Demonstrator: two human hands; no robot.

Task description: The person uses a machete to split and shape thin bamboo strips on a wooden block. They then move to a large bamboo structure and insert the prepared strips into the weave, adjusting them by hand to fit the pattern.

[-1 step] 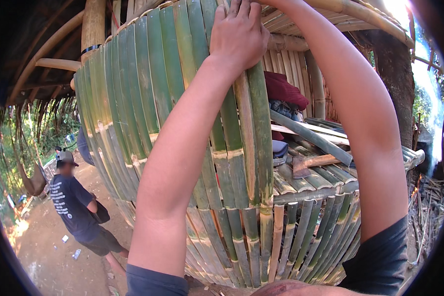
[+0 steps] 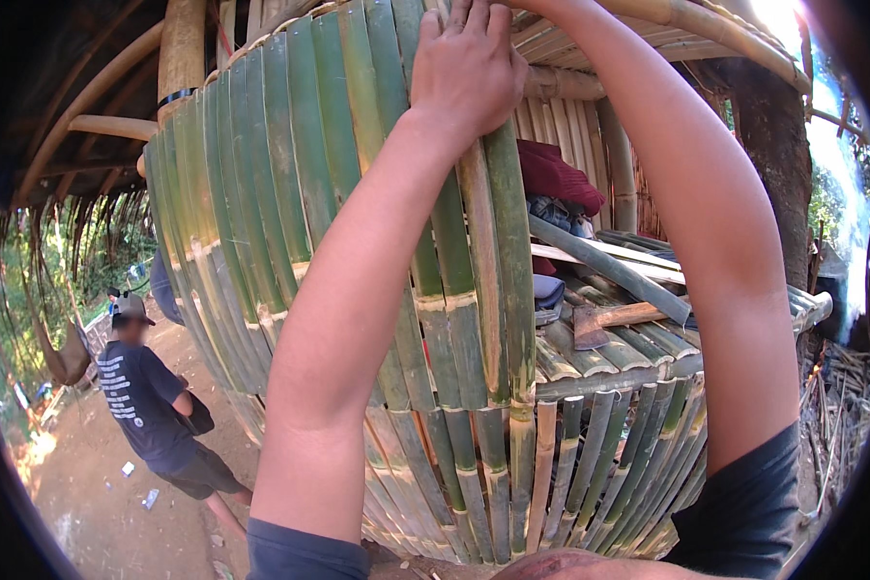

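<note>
My left hand [image 2: 467, 66] is raised to the top of a wall of upright green bamboo slats [image 2: 309, 126]. Its fingers bend around the upper end of a bamboo slat [image 2: 503, 242] near the wall's right end, though the fingertips run out of the picture at the top. Above and to the right, my right arm [image 2: 681, 155] reaches up toward the same spot. Only a sliver of my right hand [image 2: 536, 4] shows at the upper edge, so its fingers and anything in them are hidden.
Right of the wall, a bamboo platform [image 2: 609, 360] bears an axe [image 2: 599, 324], loose bamboo strips [image 2: 619, 271] and dark red cloth [image 2: 556, 179]. A person in a cap [image 2: 150, 387] stands on the dirt floor at left. A bamboo post [image 2: 184, 48] rises behind.
</note>
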